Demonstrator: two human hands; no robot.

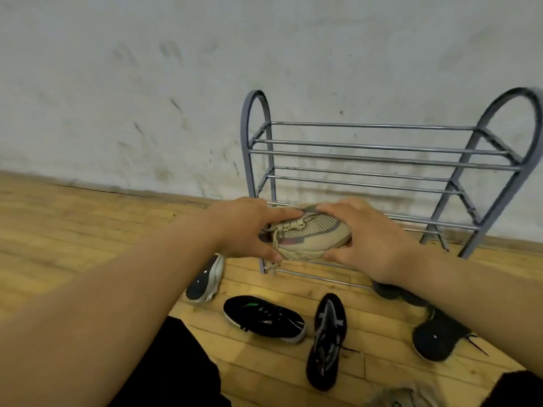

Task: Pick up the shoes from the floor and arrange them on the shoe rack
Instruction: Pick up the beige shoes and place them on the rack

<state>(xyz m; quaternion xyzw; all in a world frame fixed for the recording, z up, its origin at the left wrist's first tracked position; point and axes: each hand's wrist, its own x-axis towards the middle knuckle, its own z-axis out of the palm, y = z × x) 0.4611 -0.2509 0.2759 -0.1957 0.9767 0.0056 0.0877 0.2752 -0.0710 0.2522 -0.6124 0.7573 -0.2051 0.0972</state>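
Note:
A worn beige sneaker (311,233) is held in front of the grey metal shoe rack (379,151), at the height of its lower bars. My left hand (244,227) grips the heel end, thumb under the sole. My right hand (367,236) grips the toe end. On the floor lie a black shoe with a green mark (264,318), a black and grey shoe (326,342), a white-soled shoe on its side (205,283) and a dark shoe (437,336) at the right. The rack's upper tiers hold nothing.
The rack stands against a scuffed white wall (147,83) on a wooden plank floor (73,230). Another dark shoe (393,292) is partly hidden under my right wrist. A beige shoe (390,398) peeks in at the bottom edge. My dark-clad knees fill the lower corners.

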